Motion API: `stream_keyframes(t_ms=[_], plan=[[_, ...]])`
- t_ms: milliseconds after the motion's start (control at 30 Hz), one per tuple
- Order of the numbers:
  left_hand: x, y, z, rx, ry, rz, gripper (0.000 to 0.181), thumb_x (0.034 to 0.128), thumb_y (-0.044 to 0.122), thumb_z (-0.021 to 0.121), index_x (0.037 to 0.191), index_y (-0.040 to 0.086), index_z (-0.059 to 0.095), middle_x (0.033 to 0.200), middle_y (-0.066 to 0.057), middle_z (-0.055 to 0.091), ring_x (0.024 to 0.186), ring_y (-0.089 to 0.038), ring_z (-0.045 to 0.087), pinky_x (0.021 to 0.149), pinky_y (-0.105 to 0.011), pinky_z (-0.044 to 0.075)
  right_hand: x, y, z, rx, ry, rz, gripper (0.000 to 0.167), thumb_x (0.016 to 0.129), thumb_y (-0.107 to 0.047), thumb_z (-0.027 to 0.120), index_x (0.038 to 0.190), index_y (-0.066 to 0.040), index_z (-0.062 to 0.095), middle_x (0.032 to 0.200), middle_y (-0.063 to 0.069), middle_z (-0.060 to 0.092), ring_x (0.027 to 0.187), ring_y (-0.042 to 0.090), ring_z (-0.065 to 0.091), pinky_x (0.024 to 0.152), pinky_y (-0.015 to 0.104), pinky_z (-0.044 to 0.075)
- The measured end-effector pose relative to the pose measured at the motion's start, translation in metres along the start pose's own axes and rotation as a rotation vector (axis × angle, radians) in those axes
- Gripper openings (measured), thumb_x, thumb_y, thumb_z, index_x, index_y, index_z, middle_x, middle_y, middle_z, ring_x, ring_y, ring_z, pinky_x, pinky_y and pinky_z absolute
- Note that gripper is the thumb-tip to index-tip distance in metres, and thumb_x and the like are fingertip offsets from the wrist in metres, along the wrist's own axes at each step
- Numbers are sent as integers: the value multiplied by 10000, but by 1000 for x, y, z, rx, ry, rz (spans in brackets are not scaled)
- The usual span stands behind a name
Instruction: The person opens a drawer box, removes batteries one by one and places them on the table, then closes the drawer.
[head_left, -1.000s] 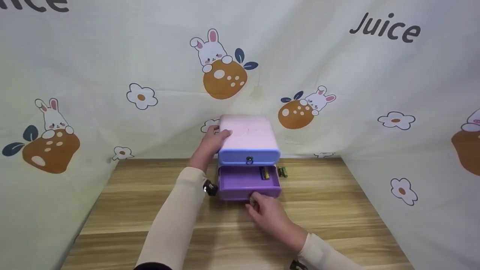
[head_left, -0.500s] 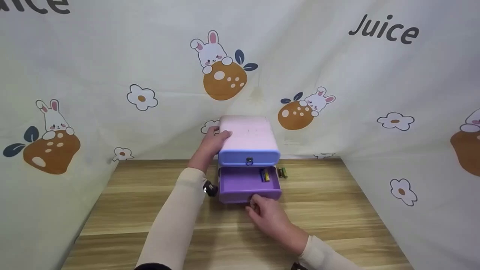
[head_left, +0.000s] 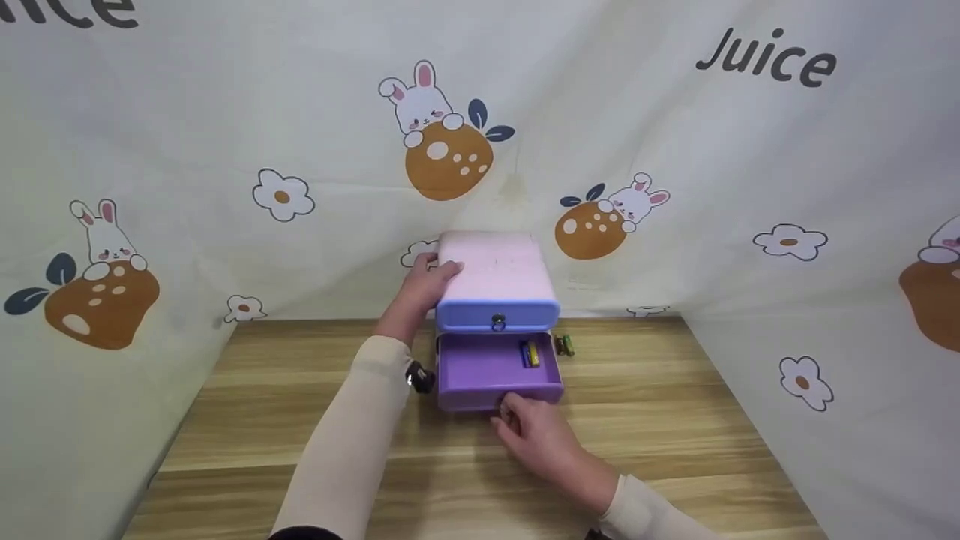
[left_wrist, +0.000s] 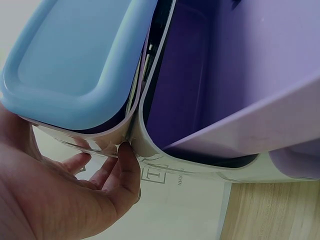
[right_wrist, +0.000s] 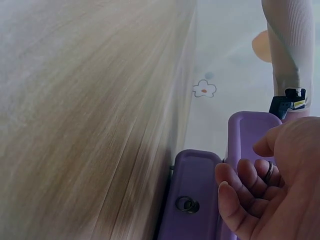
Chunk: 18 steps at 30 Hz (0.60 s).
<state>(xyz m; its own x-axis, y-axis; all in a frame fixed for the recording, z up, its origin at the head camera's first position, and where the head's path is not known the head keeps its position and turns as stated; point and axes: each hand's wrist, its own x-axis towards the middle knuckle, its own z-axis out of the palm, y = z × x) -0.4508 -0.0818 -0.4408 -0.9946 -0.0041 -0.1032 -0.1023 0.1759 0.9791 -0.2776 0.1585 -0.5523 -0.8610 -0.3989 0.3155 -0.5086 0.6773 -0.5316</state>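
Observation:
A pink-topped cabinet point(head_left: 495, 262) has a closed blue top drawer point(head_left: 465, 316). Below it, the purple middle drawer point(head_left: 469, 397) is pulled out, with blue and yellow batteries point(head_left: 529, 354) on the right of its floor. My left hand point(head_left: 424, 289) holds the cabinet's left side, thumb on the top edge; in the left wrist view the hand point(left_wrist: 70, 195) has its fingers against the side wall. My right hand point(head_left: 546, 441) is at the middle drawer's front with fingers curled round its handle, which is hidden. The right wrist view shows this hand point(right_wrist: 285, 190) from its palm side.
A closed purple bottom drawer point(right_wrist: 192, 175) with a ring pull point(right_wrist: 187, 204) sits beneath the open one. Green batteries point(head_left: 565, 345) lie on the wooden table point(head_left: 300, 390) just right of the cabinet. A printed cloth point(head_left: 330, 112) hangs behind and at both sides.
The middle drawer has slid a little further out toward me along with my right hand, and the batteries inside have come forward. My left hand has stayed on the cabinet.

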Motion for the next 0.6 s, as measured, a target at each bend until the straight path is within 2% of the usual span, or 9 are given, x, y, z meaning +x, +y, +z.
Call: stream_keyframes(t_ms=[267, 600], plan=[[3, -2, -1, 17, 1, 1, 818, 1041, 438, 668, 1697, 87, 327, 1654, -229, 454, 1438, -343, 517, 1191, -463, 436, -2, -1, 0, -16, 25, -33, 238, 1007, -181, 794, 875, -231, 602, 714, -184, 550, 618, -26, 489, 551, 213, 451], [2, -2, -1, -1, 3, 3, 809, 1036, 427, 678, 1685, 79, 342, 1649, -229, 456, 1433, -338, 514, 1191, -460, 433, -8, -4, -1, 3, -15, -6, 220, 1010, -190, 798, 886, -241, 623, 730, -178, 573, 620, -12, 514, 558, 222, 494]])
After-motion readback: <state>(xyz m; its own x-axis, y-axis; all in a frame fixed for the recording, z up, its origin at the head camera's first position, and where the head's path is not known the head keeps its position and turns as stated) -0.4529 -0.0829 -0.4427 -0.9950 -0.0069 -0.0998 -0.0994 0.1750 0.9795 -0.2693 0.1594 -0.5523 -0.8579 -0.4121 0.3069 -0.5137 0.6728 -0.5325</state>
